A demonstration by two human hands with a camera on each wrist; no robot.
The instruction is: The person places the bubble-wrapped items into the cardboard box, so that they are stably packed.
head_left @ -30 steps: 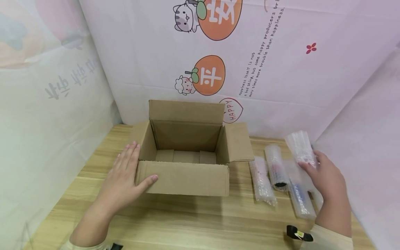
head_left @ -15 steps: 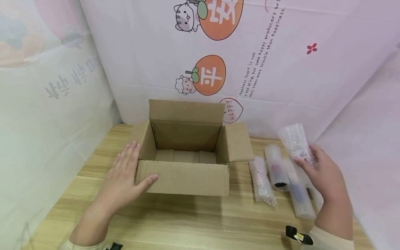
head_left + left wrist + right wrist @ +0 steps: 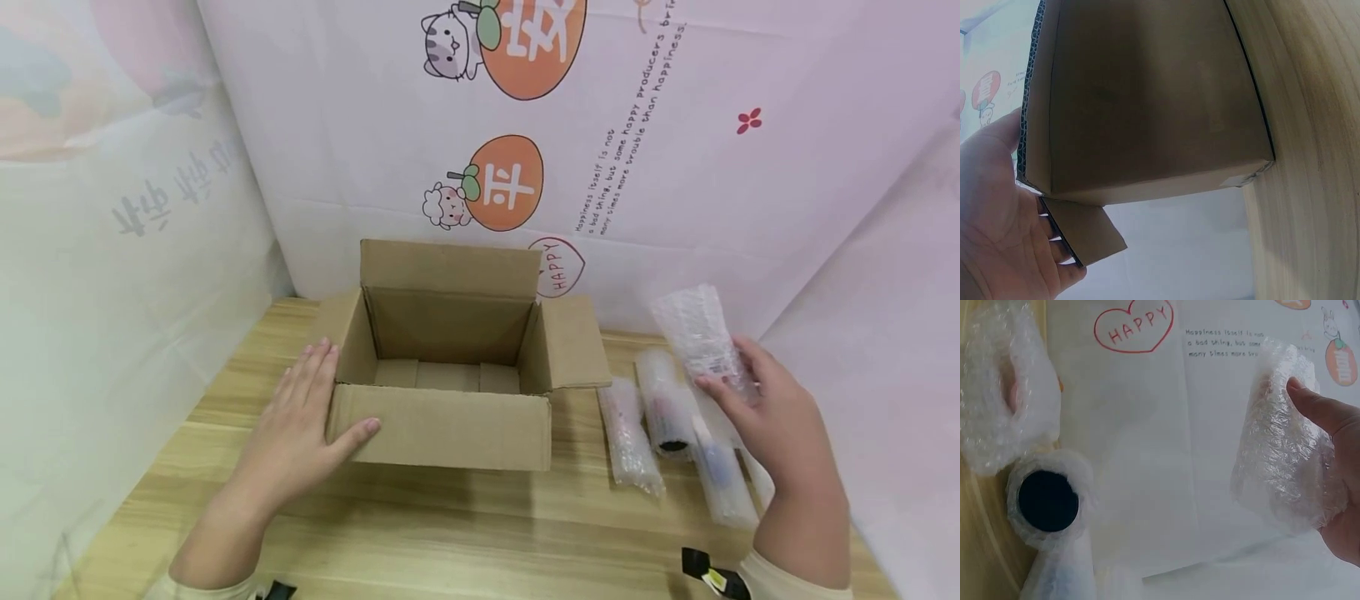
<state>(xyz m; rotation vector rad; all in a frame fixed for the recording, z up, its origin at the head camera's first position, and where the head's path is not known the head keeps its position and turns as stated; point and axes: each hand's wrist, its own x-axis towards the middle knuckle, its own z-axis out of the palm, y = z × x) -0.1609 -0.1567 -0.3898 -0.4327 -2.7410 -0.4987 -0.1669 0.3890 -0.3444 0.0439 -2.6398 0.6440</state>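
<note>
An open cardboard box (image 3: 442, 429) stands on the wooden table with its flaps spread. My left hand (image 3: 296, 425) rests on the box's front left corner, fingers straight along the left flap and thumb over the front flap. In the left wrist view the palm shows beside the box (image 3: 1147, 112). My right hand (image 3: 772, 408) grips a bubble-wrapped package (image 3: 701, 333), raised above the other wrapped items. The right wrist view shows the thumb on one side of this package (image 3: 1282, 437); what is inside the wrap is hidden.
Right of the box lie a bubble-wrapped pinkish item (image 3: 628, 437), a wrapped cylinder with a black end (image 3: 660, 392) and a wrapped item with a blue part (image 3: 723, 475). Printed white sheets (image 3: 337, 125) stand at the back and both sides.
My right hand has lifted the bubble-wrapped package and moved it up and slightly left, away from the other wrapped items. The left hand and the box have stayed in place.
</note>
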